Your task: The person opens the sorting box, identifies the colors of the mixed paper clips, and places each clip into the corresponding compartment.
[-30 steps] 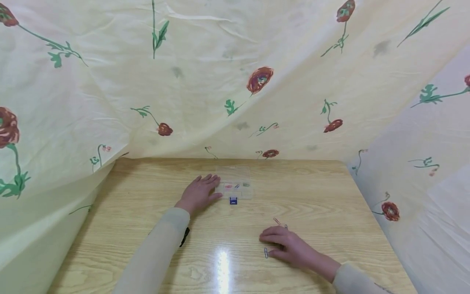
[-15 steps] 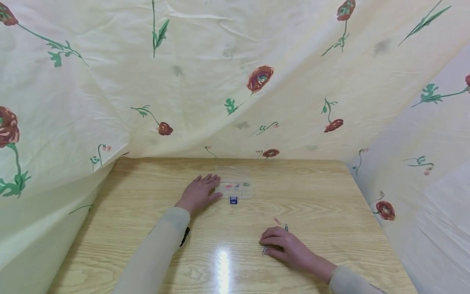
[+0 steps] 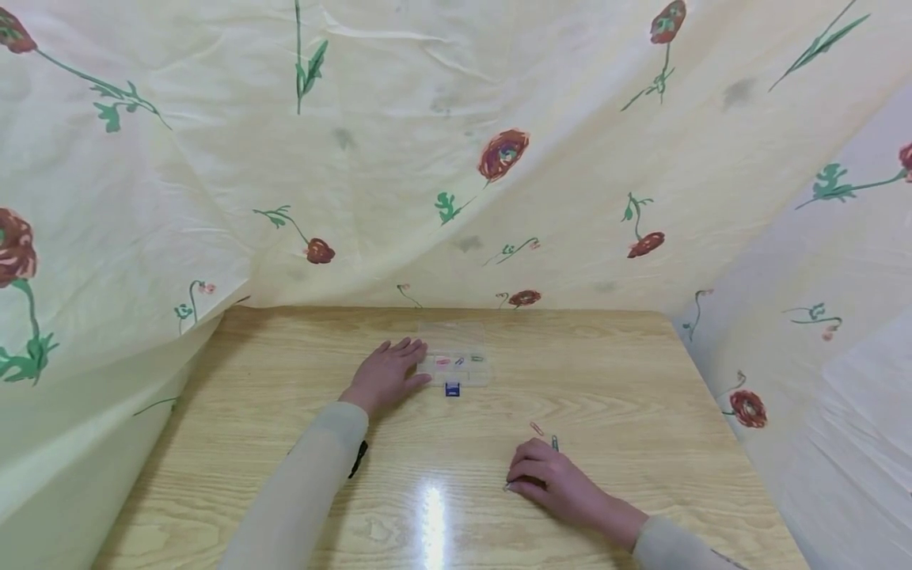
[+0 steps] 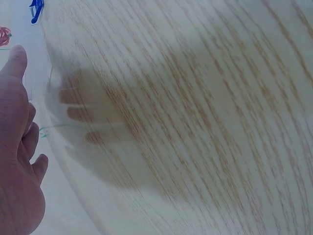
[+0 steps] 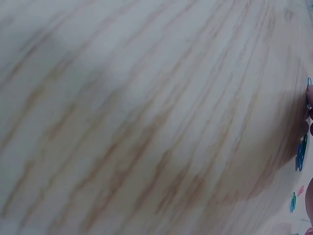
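Observation:
In the head view my left hand [image 3: 388, 374] rests with straight fingers against the left side of a clear compartment box [image 3: 480, 378], its lid [image 3: 450, 336] laid back. Inside lie a pink paper clip [image 3: 443, 362], a blue one and a green one. My right hand [image 3: 559, 484] pinches a small paper clip [image 3: 507, 486] between thumb and fingers; in the right wrist view the held paper clip [image 5: 309, 82] looks blue. Just beyond that hand, a red paper clip [image 3: 537, 428] and a dark bluish-green paper clip [image 3: 555, 442] lie on the table.
The wooden table [image 3: 606, 364] ends at a flowered cloth [image 3: 399, 158] behind and at both sides. A blue latch [image 3: 452, 389] sticks out from the box front. Something black [image 3: 359, 459] shows beside the left sleeve. Light reflects off the table's front.
The right hand's thumb and fingers have closed on the paper clip, which lay on the table, and drawn slightly back with it. My left hand and the box stay put.

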Tool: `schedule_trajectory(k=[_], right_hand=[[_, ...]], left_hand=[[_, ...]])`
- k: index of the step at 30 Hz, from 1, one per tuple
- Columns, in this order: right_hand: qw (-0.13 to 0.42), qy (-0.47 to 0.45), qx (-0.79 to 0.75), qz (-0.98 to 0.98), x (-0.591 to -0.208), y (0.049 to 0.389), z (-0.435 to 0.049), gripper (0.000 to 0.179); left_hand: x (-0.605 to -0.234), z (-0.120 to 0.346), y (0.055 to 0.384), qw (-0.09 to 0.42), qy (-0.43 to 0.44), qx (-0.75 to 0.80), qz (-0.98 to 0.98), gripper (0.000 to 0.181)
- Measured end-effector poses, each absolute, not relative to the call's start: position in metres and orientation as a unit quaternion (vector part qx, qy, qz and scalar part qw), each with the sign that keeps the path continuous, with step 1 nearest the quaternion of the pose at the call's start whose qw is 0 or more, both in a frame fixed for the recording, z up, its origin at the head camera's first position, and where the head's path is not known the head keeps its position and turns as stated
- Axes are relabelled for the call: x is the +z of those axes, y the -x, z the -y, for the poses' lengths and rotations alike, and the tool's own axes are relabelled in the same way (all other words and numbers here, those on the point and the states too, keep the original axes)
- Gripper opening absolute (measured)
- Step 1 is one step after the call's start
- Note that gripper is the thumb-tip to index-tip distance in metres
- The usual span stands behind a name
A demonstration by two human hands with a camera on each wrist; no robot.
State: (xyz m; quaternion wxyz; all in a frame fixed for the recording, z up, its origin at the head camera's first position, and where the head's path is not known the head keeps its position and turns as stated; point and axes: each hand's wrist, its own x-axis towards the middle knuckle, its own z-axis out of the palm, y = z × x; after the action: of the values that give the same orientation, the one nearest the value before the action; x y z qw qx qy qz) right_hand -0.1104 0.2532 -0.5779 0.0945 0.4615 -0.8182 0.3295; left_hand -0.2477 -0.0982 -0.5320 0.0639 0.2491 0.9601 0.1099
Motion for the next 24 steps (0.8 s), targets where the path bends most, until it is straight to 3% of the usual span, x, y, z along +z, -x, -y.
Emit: schedule_trajectory(k=[5,11,16,24], right_hand=[[0.097,-0.461,0.326,0.819,-0.577,0.11,-0.252,0.002],[0.107,-0.459,0.318,0.823,-0.578,0.107,-0.251,0.023],[0.117,-0.431,0.327,0.833,-0.573,0.107,-0.248,0.024],[0.166,-0.397,0.331,0.84,-0.559,0.132,-0.235,0.025]], left_hand=[[-0.533,0.099,0.249,0.061,-0.252,0.108,-0.96,0.071],[-0.533,0.099,0.248,0.062,-0.252,0.116,-0.959,0.07],[-0.532,0.099,0.248,0.06,-0.252,0.113,-0.959,0.07],[-0.534,0.099,0.248,0.063,-0.252,0.114,-0.959,0.071]])
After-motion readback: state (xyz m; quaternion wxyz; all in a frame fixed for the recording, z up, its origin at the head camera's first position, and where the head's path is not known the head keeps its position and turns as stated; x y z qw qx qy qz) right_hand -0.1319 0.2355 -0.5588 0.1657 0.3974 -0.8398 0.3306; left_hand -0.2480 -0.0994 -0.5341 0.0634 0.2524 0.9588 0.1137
